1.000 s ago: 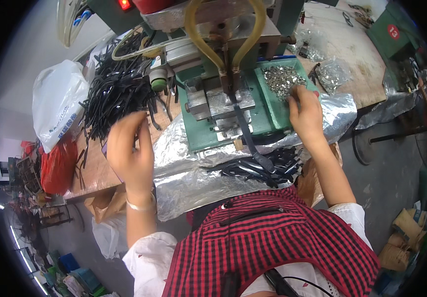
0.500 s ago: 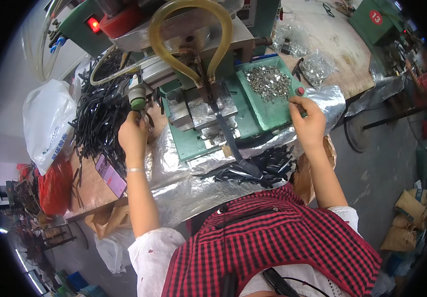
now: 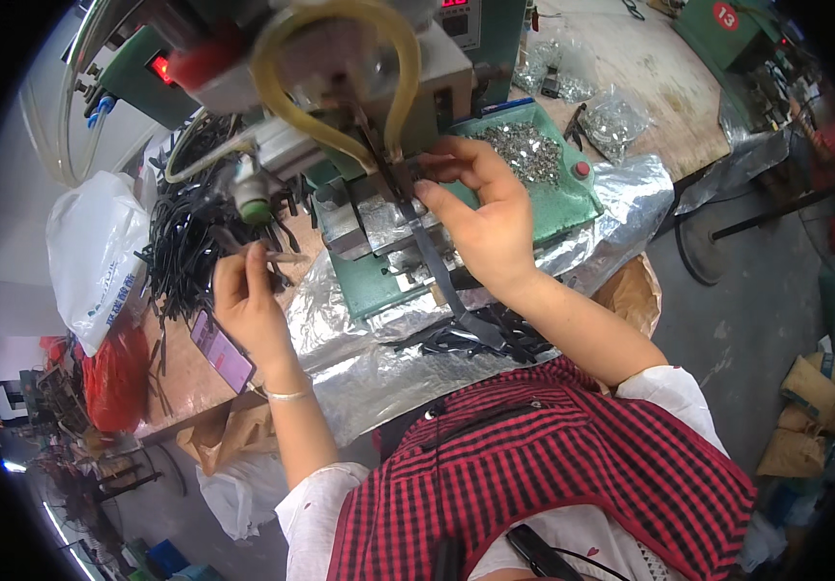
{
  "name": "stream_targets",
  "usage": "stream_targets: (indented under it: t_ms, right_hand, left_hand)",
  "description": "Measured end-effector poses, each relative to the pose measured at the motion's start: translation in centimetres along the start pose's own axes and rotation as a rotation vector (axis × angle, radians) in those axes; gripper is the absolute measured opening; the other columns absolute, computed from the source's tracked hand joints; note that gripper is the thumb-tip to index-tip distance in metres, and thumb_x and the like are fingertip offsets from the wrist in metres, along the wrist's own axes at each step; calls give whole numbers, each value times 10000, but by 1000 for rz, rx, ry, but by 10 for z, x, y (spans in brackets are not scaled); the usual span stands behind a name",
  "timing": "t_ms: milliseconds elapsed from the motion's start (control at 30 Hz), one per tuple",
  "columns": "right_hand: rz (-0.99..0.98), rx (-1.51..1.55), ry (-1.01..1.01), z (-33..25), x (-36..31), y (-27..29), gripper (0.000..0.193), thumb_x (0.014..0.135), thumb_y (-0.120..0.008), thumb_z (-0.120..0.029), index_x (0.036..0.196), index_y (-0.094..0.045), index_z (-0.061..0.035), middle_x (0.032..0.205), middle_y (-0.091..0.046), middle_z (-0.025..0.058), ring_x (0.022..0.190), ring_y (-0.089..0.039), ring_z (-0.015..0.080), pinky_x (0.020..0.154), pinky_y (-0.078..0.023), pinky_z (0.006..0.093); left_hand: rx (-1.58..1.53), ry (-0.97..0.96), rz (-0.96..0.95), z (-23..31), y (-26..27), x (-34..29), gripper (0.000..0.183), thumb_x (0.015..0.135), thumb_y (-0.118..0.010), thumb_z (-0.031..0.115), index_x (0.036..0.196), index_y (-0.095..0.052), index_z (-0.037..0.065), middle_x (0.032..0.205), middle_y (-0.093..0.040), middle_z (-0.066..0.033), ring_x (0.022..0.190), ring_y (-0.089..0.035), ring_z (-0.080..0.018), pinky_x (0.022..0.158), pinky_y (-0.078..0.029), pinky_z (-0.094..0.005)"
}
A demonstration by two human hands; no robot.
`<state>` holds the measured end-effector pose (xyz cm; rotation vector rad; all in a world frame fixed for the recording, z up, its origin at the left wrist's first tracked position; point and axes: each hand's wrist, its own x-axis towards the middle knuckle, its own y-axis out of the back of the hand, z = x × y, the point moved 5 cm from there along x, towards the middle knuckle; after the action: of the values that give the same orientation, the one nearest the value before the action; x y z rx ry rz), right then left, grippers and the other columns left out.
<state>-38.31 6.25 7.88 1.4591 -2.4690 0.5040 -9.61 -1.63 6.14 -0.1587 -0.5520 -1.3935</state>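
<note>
My left hand [image 3: 251, 305] is at the edge of a heap of black straps [image 3: 175, 232], thumb and fingers pinched round a slim strip, blurred, with a dark end and a pale end. My right hand [image 3: 490, 218] reaches in to the metal block [image 3: 388, 225] of a green bench press [image 3: 364, 302]. Its thumb and forefinger come together beside the press's working point; whatever they grip is hidden. From that point a black strap [image 3: 432, 259] runs down toward me, its lower end on a pile of black straps [image 3: 509, 329].
Small shiny metal pieces [image 3: 526, 150] lie in a green tray [image 3: 558, 208] with a red button [image 3: 582, 169]. A yellowish hose [image 3: 267, 73] loops above the block. A phone [image 3: 222, 353], a white plastic bag [image 3: 96, 252] and silver foil [image 3: 349, 373] are around the work area.
My right hand has moved left from the tray's edge to the press's block. My left hand has come down from beside the green-tipped knob and now shows a slim strip. The view has shifted slightly.
</note>
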Motion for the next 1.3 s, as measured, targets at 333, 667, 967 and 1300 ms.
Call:
stream_targets:
  t_ms: [333, 667, 967, 1300]
  right_hand:
    - [-254, 73, -71, -63, -16, -8, 653, 907, -707, 22, 1498, -432, 47, 1443, -576, 149, 1275, -596, 203, 1126, -448, 369]
    - [248, -416, 1, 31, 29, 144, 476, 905, -671, 4, 1374, -598, -27, 1237, -707, 154, 1182, -676, 240, 1012, -521, 375]
    - [-1, -1120, 63, 35, -3, 122, 110, 781, -765, -127, 863, -734, -61, 915, -707, 136, 931, -664, 365, 856, -520, 483]
    - [197, -920, 158, 62, -17, 140, 112, 839, -695, -103, 936, -678, -49, 902, -692, 171, 862, -674, 389, 760, -541, 483]
  left_hand:
    - [287, -946, -404, 163, -62, -64, 235, 735, -882, 65, 932, -755, 62, 1070, -772, -161, 636, -629, -180, 548, -472, -287]
    - [218, -1132, -360, 135, -103, -68, 247, 761, -889, 126, 943, -722, 106, 1001, -770, -102, 560, -579, -96, 486, -403, -236]
    - [224, -1073, -358, 137, -98, -71, 256, 762, -885, 113, 963, -727, 98, 1030, -770, -120, 580, -607, -107, 493, -422, -245]
    - [229, -693, 20, 79, -10, -50, 195, 880, -704, -88, 1054, -733, -4, 1067, -750, -127, 924, -715, -281, 845, -569, -364]
